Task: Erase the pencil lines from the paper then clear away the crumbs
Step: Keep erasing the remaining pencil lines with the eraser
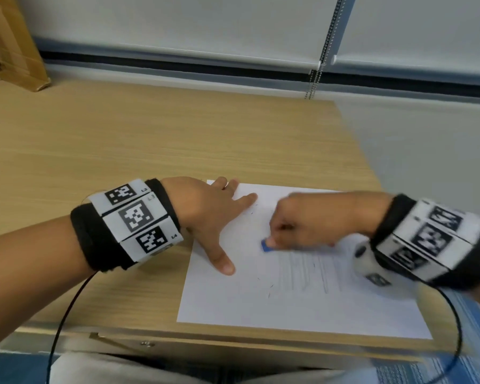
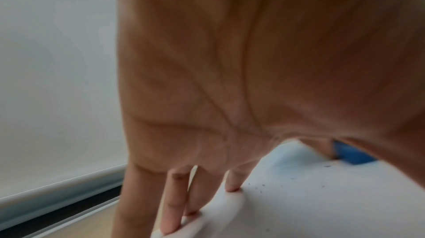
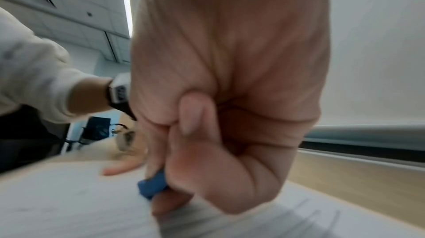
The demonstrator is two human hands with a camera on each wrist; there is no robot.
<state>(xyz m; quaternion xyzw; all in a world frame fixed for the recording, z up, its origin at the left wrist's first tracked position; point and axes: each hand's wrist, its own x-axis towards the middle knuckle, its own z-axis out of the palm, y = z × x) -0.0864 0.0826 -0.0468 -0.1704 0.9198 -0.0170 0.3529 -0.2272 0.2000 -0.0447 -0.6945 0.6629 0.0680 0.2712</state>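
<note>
While a sheet of white paper lies flat at the near right corner of a wooden desk, a person works on it with both hands. Faint pencil lines run across the sheet's right half, with dark crumbs scattered beside them and more specks farther up by the fingers. Just beyond the lines, the right hand is curled into a fist, its thumb and fingers clamped on a small blue eraser whose tip touches the paper; the hand is blurred. To its left, the left hand rests flat on the sheet's upper left part, fingers straight and spread apart, the thumb pointing toward the near edge and the fingertips pressing at the far corner. Both wrists wear black bands with white coded markers. Farther back, a cardboard box stands at the desk's far left, and white roller blinds hang behind.
</note>
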